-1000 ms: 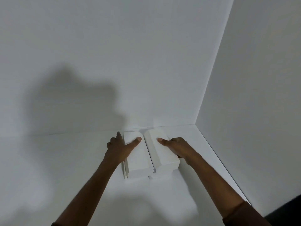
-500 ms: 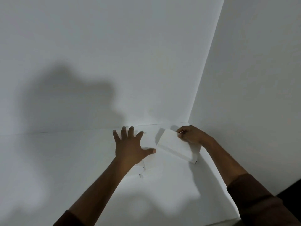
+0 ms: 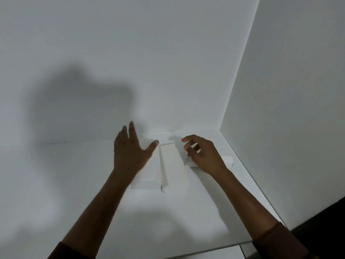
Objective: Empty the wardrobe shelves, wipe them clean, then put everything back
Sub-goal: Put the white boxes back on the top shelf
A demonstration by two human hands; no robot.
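Head view, looking down into a white wardrobe compartment: the shelf [image 3: 74, 184] runs back to a plain rear wall [image 3: 149, 62], and a side wall [image 3: 289, 109] closes it on the right, so the far right corner sits just behind the hands. Three white boxes lie on the shelf close to that corner, hard to separate from the white surface. The left box [image 3: 147, 171] lies flat with its long side running away from the viewer; the left hand [image 3: 130, 152] is over its far left part with fingers straight and spread, thumb stretched out toward the right, gripping nothing, though I cannot tell whether the palm actually touches the lid. The middle box [image 3: 172, 165] lies just beside the left one, the two nearly touching along their long edges, a thin dark gap showing at the near end. The right box [image 3: 228, 159] lies crosswise by the side wall, mostly hidden under the right hand [image 3: 203, 156], whose fingers are loosely curled above its left end; white shows between the fingertips, but I cannot tell if they pinch the box or merely hover at it. Dark reddish sleeves [image 3: 280, 240] cover both forearms near the bottom edge. A large soft shadow [image 3: 80, 101] falls on the rear wall to the left.
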